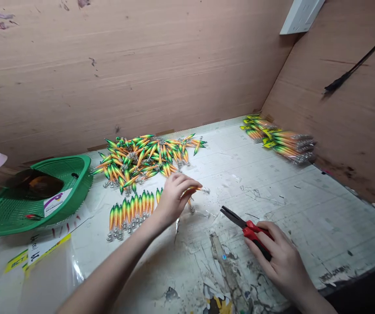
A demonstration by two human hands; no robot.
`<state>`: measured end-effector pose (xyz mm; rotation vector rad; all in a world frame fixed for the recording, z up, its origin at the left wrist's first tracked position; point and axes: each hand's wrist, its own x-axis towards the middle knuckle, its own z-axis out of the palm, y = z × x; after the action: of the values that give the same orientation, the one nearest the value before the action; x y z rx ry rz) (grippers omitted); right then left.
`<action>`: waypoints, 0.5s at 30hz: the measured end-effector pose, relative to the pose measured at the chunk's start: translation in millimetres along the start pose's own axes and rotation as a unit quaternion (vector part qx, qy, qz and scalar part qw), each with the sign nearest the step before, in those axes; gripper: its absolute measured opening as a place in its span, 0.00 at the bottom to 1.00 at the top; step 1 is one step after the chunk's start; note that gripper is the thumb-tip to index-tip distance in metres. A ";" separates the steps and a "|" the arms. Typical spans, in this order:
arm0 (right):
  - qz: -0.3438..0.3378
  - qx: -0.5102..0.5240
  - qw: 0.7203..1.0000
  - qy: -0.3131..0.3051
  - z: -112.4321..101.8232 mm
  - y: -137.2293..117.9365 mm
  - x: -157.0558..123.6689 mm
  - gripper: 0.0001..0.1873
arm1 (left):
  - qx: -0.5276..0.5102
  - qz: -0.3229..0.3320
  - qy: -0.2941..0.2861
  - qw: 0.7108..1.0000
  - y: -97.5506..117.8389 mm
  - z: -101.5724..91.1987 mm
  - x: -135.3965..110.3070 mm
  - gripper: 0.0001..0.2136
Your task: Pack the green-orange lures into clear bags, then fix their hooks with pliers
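My left hand (pixel 174 196) is closed around a squid jig (pixel 201 189) above the table. Only its orange tail and silver hook crown stick out past my fingers, pointing right. My right hand (pixel 280 257) grips red-handled pliers (pixel 251 231), whose dark jaws point up and left toward my left hand without touching the jig. Beside my left forearm stands a neat row of green and orange squid jigs (pixel 132 211), partly hidden by the arm. Behind that hand lies a loose heap of the same jigs (pixel 144 159).
A green plastic basket (pixel 87 174) stands at the left, with a dark item and a label inside. Plastic bags with yellow headers (pixel 48 279) lie in front of it. Bagged jigs (pixel 292 146) are piled at the back right. Wooden walls (pixel 174 65) enclose the worn table (pixel 305 226).
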<state>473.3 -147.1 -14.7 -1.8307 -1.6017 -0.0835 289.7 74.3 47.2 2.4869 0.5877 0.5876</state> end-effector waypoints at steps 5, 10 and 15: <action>-0.042 -0.018 0.998 0.042 21.9 12.2 -9.2 0.08 | 0.067 0.096 -0.148 0.982 -44.1 14.8 35.7 0.08; -0.051 -0.019 0.997 0.056 21.8 13.5 -9.7 0.07 | 0.119 0.097 -0.186 0.971 -50.5 8.2 21.0 0.09; -0.057 -0.021 0.996 0.062 24.5 16.7 -11.0 0.09 | 0.167 0.018 -0.132 0.977 -53.9 -10.2 24.5 0.15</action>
<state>476.2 -143.4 -46.0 -1.7304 -1.6256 -0.2791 289.0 132.4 31.7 2.8329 0.5763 0.1711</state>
